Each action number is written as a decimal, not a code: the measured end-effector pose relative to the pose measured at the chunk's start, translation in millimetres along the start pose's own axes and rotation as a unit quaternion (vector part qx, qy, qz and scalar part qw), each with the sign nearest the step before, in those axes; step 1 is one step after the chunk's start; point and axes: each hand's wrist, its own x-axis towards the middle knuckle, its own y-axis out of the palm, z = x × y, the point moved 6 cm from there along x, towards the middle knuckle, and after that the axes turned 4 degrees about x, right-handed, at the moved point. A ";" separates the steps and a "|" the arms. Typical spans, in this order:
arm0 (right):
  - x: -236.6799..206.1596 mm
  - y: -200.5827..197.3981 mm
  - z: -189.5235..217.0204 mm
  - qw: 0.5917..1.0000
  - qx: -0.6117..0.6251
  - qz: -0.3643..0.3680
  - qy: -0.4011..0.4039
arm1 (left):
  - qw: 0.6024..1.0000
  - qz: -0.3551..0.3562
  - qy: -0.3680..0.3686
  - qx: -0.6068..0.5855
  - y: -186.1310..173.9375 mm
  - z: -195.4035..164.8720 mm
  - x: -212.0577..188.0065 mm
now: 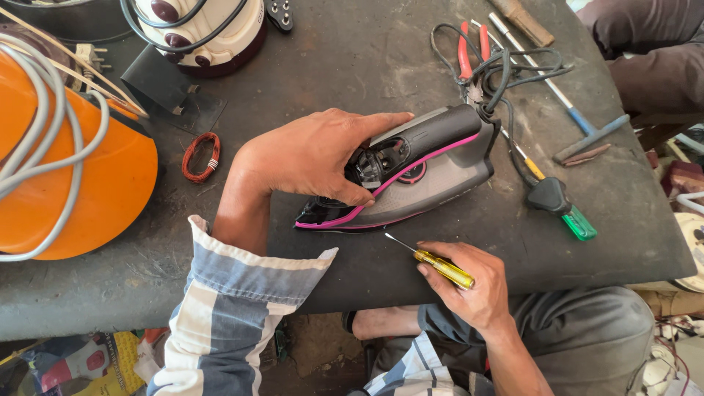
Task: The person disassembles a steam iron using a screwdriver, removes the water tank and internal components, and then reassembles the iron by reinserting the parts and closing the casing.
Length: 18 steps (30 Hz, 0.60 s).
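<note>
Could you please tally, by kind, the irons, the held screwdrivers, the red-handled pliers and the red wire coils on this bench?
Clothes iron, under the left hand: 1
Yellow-handled screwdriver, in the right hand: 1
Red-handled pliers: 1
Red wire coil: 1
Total: 4

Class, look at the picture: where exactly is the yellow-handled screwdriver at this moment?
In the head view, the yellow-handled screwdriver is in the person's right hand, low and right of centre, its tip pointing toward the base of the grey and pink iron held by the left hand.
</note>
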 end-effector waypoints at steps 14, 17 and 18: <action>20.1 10.6 -21.5 0.999 0.006 0.012 0.042 | 1.000 -0.020 -0.024 0.004 -10.2 20.9 7.0; 29.0 14.2 -22.7 0.999 0.001 0.016 0.034 | 0.999 -0.039 -0.024 0.009 -13.5 25.4 11.3; 32.1 15.2 -22.5 0.999 0.000 0.017 0.030 | 0.999 -0.038 -0.024 0.007 -15.5 27.4 12.0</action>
